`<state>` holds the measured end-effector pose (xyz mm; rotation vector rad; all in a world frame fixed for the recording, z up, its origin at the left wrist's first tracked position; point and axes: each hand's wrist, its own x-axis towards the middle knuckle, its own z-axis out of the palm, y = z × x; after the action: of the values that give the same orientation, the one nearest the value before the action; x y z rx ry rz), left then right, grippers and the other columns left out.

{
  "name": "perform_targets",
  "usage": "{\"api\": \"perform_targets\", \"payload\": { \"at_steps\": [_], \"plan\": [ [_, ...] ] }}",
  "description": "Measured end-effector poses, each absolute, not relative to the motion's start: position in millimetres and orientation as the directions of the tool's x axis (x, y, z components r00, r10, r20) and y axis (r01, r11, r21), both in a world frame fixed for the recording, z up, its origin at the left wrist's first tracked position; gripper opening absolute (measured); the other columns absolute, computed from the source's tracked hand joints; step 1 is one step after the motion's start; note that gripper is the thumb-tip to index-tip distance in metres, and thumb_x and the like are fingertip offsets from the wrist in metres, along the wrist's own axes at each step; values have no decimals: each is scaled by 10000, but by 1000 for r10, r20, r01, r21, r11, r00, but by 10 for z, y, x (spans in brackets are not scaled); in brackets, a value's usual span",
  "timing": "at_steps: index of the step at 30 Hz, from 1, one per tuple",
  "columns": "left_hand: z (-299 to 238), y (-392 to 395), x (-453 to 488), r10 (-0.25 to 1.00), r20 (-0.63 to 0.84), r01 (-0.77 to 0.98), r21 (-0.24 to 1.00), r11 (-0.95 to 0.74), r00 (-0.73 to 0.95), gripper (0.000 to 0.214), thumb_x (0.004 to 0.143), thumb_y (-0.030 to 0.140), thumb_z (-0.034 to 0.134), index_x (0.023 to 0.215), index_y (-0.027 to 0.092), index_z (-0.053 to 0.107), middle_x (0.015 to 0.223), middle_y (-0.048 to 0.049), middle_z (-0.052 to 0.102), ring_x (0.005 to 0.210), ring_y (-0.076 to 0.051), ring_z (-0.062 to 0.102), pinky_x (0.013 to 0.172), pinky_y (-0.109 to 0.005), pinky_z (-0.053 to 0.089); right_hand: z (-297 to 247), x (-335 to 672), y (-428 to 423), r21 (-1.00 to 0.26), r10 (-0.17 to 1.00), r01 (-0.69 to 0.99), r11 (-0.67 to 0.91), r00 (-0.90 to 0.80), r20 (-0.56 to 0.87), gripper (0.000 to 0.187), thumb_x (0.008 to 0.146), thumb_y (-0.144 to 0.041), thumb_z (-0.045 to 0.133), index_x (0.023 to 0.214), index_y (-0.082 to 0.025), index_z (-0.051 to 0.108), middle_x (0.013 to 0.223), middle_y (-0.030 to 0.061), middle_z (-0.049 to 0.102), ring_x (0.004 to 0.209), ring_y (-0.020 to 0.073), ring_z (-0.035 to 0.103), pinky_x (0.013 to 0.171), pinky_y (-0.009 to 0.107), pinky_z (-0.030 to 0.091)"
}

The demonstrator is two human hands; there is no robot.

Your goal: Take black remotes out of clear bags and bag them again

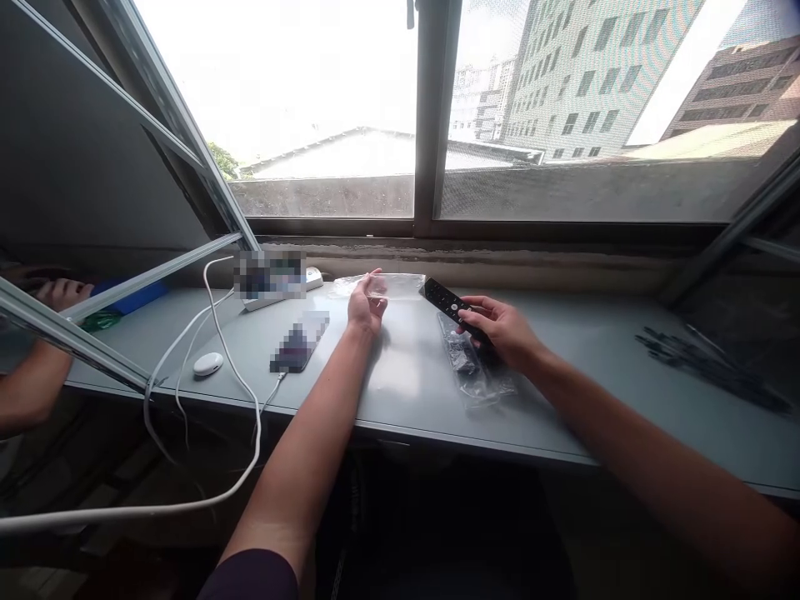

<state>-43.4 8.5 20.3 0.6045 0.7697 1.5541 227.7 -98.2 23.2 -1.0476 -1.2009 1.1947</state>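
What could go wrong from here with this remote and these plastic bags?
The remote is gripped only at one end by the right hand, so it might slip onto the clear bag below. The thin plastic bag by the left hand could slide off toward the window side. The white cable running from the phone over the desk edge could snag an arm and tug the phone.

We see right hand (500, 329) gripping black remote control (450, 303), held just above clear plastic bag (476, 371). Left of remote: left hand (367, 304), palm up, over clear plastic film (400, 285); farther left, pixelated phone (298, 342), white cable (216, 367).
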Motion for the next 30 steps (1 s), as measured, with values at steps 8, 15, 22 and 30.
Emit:
{"api": "perform_targets", "payload": {
  "at_steps": [8,15,22,30],
  "plan": [
    [189,-10,-324,992,10,-425,904,44,124,440,936,583,853,1201,232,873,1180,-94,835,995,-196,760,716,-237,532,229,2278,-1003,-998,996,-18,53,-74,54,495,818,-520,1026,1166,-206,869,793,68,830,539,160,650,417,267,444],
    [134,-115,-242,950,78,-248,969,-1,303,533,796,575,999,1178,227,869,1330,-141,803,1126,-267,729,825,-296,577,225,2259,-1003,-997,996,-32,66,-54,68,476,817,-539,1032,1091,-218,811,926,81,850,712,204,774,456,242,499],
    [98,-42,-257,985,71,-303,953,-21,156,491,763,506,1027,1127,218,867,1207,-119,809,1094,-258,725,881,-331,595,169,2300,-925,-986,995,-140,95,3,96,353,846,-451,1026,1065,-249,837,1105,79,852,965,266,854,616,276,684],
    [111,-8,-270,998,26,-347,938,-4,59,453,781,456,1018,1141,226,865,1207,-93,821,991,-191,734,917,-326,613,87,2357,-828,-969,991,-223,105,106,83,334,822,-400,1057,1047,-265,851,1063,56,860,950,269,874,975,461,770]
  ]
}}
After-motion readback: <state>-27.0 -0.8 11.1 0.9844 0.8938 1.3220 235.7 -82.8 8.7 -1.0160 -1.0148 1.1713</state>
